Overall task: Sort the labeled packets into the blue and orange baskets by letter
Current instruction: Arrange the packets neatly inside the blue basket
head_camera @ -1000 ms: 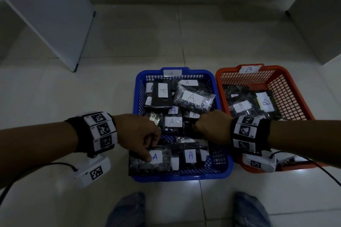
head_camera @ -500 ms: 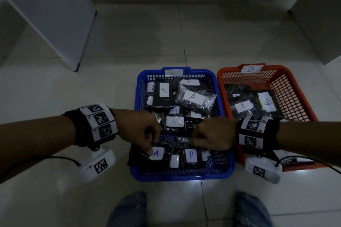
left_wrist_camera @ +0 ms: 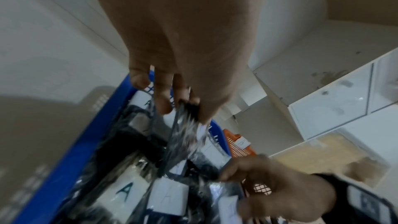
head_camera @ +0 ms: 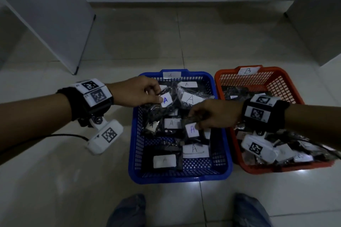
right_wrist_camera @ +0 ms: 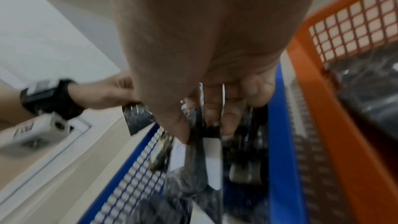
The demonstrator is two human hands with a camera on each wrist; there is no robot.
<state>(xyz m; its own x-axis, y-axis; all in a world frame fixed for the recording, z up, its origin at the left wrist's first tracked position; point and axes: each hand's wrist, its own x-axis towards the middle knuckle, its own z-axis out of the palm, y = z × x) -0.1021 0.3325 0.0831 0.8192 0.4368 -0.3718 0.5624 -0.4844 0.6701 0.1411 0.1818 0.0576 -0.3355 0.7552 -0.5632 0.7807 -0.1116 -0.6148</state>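
The blue basket, tagged A, holds several black packets with white A labels. To its right stands the orange basket, tagged B, with packets inside. My left hand pinches the top edge of a black packet with a blue A label and holds it up over the far left part of the blue basket; the left wrist view shows that packet hanging from my fingers. My right hand grips another A packet by its top over the basket's middle, also seen in the right wrist view as a packet.
Both baskets stand on a pale tiled floor. A white cabinet panel rises at the back left and another white unit at the back right. My knees show at the bottom edge.
Both hands have lifted their A packets out of the near end of the blue basket and carried them farther back. The left moved most.
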